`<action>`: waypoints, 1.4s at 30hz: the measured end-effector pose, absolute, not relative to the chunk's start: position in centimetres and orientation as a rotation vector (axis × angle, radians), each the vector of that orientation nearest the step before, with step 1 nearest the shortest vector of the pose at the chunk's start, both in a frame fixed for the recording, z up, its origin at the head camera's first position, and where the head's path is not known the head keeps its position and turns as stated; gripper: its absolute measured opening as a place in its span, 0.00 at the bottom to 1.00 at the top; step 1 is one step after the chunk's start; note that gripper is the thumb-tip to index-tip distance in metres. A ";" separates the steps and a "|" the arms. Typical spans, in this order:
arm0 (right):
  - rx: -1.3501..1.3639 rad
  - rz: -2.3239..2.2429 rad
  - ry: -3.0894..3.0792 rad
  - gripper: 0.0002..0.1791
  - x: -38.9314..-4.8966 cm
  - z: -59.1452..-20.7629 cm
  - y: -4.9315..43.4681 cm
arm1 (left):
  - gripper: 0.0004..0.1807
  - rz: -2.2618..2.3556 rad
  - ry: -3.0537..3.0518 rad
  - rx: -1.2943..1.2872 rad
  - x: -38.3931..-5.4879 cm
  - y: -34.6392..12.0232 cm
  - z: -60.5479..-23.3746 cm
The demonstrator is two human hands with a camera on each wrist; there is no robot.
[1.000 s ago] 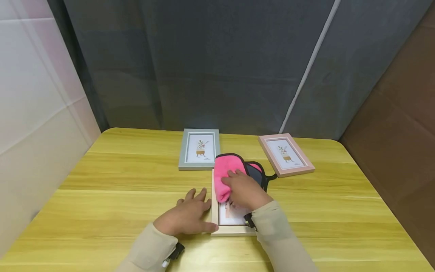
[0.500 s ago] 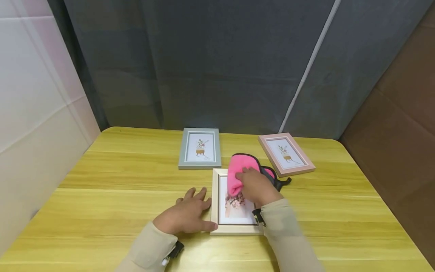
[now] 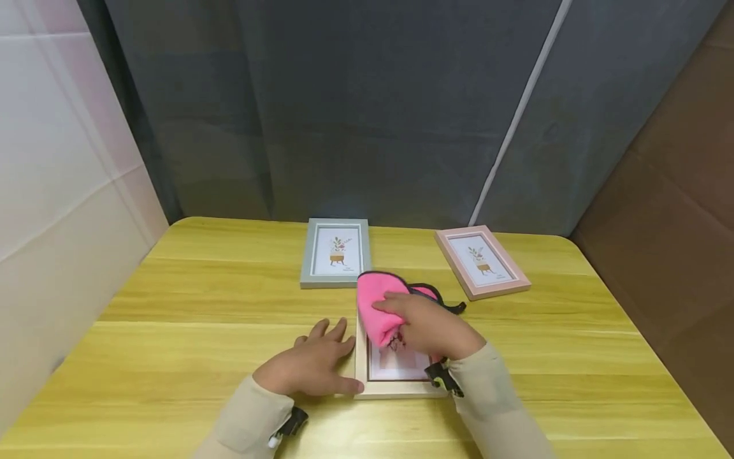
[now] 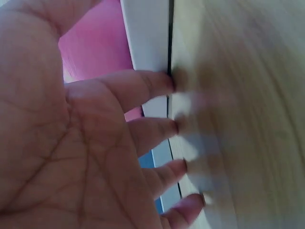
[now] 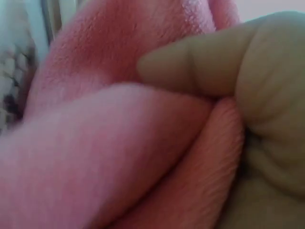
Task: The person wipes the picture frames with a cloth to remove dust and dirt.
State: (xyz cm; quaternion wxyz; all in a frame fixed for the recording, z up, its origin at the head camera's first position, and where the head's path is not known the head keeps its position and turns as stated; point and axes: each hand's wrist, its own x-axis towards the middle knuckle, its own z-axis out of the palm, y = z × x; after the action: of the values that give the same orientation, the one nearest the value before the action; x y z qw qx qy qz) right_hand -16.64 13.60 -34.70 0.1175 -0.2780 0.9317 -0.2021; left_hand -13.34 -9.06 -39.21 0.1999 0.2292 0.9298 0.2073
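In the head view a cream picture frame with a pink blossom picture lies flat on the table. My right hand grips a bunched pink cloth with dark edging and presses it on the upper left of that frame. Close up in the right wrist view, the thumb pinches folds of the pink cloth. My left hand has its fingers spread on the tabletop, its thumb touching the frame's lower left corner. The left wrist view shows its fingertips down by the frame's side. Cloth and right hand hide the frame's upper right part.
A grey-blue picture frame lies behind the cream one, to the left. At the back right a pink picture frame lies at an angle. The wooden table ends at a dark grey curtain.
My right hand first slid the cloth rightward across the frame, then brought it back left and a little nearer to me. The left hand stays in nearly the same place.
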 end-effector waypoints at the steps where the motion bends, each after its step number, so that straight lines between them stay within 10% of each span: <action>1: -0.867 -0.565 2.711 0.32 -16.0 -34.6 13.6 | 0.48 0.585 2.597 0.648 -13.4 -9.1 -39.3; 11: -1.183 -0.234 2.615 0.30 -10.4 -35.6 13.1 | 0.43 0.639 2.666 0.675 -13.0 -9.7 -39.8; 25: -0.775 -0.323 2.730 0.38 -16.7 -36.6 10.3 | 0.46 0.628 2.639 0.651 -13.4 -10.2 -39.6; 42: -1.054 -0.173 2.671 0.29 -12.4 -35.7 10.9 | 0.39 0.623 2.683 0.706 -13.3 -9.8 -39.7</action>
State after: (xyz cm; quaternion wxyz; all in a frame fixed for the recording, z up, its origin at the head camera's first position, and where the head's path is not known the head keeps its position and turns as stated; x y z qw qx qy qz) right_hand -12.36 10.90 -35.69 0.1321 -0.3632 0.9204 -0.0596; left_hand -13.34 -9.82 -39.74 0.1483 0.2455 0.9332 0.2167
